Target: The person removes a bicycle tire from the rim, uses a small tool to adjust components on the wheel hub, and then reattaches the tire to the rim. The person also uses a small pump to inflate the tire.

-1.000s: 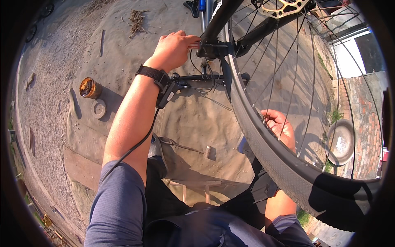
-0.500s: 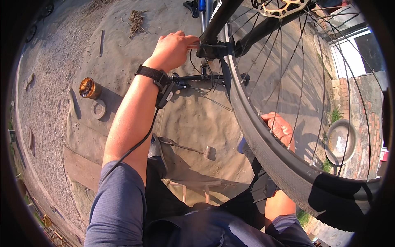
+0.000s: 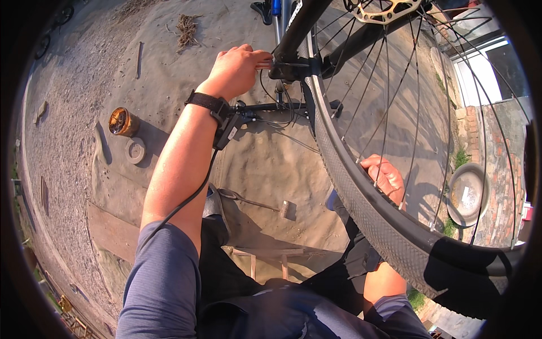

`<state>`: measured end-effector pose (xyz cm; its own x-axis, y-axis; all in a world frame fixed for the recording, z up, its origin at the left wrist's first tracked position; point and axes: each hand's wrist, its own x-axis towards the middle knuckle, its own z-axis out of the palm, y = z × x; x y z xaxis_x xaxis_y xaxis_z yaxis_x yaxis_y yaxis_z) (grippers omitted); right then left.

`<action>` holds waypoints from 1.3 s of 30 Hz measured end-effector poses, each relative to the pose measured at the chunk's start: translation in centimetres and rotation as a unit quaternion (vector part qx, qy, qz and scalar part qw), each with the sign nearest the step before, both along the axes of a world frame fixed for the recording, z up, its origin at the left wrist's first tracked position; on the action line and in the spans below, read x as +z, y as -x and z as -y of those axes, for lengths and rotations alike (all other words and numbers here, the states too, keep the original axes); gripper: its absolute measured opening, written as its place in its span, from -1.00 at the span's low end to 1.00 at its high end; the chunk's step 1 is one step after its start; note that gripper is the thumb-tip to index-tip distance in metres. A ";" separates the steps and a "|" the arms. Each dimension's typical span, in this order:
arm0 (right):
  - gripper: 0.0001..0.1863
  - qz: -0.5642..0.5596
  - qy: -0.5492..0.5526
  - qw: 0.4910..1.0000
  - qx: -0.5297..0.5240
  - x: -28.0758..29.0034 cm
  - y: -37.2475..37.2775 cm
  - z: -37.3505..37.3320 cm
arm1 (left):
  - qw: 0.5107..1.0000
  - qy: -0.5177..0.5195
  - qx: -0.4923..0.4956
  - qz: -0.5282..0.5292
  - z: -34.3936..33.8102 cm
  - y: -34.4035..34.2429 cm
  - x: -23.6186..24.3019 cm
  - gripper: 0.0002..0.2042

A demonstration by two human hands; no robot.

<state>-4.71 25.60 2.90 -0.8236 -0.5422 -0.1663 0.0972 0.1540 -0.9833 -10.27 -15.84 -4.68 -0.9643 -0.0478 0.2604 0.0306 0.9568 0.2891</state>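
A black bicycle fork point(image 3: 305, 28) rises at the top centre, with a wheel's black tyre point(image 3: 370, 231) and thin spokes point(image 3: 416, 107) running down to the right. My left hand point(image 3: 237, 68), a black strap round its wrist, is closed against the side of the fork crown, its fingertips partly hidden there. Behind the wheel, my right hand point(image 3: 387, 178) has its fingers bent together close to the inner rim. Spokes cross in front of it, and what it holds, if anything, is hidden. A brake disc point(image 3: 387, 10) shows at the top edge.
Below the fork lies a handlebar point(image 3: 262, 106) with cables. A hammer point(image 3: 282, 209) rests on the brown ground sheet point(image 3: 271, 164). Left of my arm stand a rusty can point(image 3: 123, 122) and a ring-shaped piece point(image 3: 135, 150). A round basin point(image 3: 468, 195) sits by the brick wall at right.
The wheel has turned slightly, its lower spokes shifting down and to the right past my right hand. My left hand stays at the fork.
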 end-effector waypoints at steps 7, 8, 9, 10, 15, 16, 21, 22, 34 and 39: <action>-0.77 -0.041 0.050 0.998 0.006 -1.4 0.1 -0.5 | 1.000 0.002 -0.002 -0.002 0.0 0.0 -0.2 -0.50; -0.77 -0.054 0.059 0.997 0.016 -1.8 0.3 -0.7 | 1.000 0.003 -0.002 -0.003 0.0 0.0 -0.2 -0.50; -0.76 -0.067 0.068 0.995 0.025 -1.9 0.5 -0.8 | 1.000 0.004 -0.002 -0.003 0.0 0.0 -0.2 -0.50; -0.76 -0.069 0.068 0.995 0.033 -1.8 0.6 -0.8 | 1.000 0.005 -0.001 -0.003 0.0 0.0 -0.2 -0.50; -0.71 -0.059 0.084 0.994 0.047 -1.3 0.8 -1.1 | 1.000 0.003 -0.003 -0.001 -0.1 0.0 0.0 -0.50; -0.69 -0.043 0.071 0.996 0.037 -1.2 0.7 -1.0 | 1.000 0.004 -0.004 -0.002 0.0 0.0 0.0 -0.50; -0.69 0.060 -0.051 0.992 -0.094 1.3 -0.8 1.7 | 1.000 0.003 0.003 0.003 0.0 0.0 -0.2 -0.51; -0.68 0.079 -0.074 0.988 -0.107 1.6 -1.0 2.2 | 1.000 0.002 0.003 0.005 -0.1 0.0 -0.1 -0.51; -0.58 -0.122 -0.037 0.991 0.040 -1.0 1.0 -1.4 | 1.000 0.002 0.001 0.011 0.0 0.1 0.0 -0.51; -0.55 -0.072 -0.004 0.997 -0.009 0.0 0.4 -0.7 | 1.000 0.000 -0.001 -0.002 0.2 0.1 -0.4 -0.51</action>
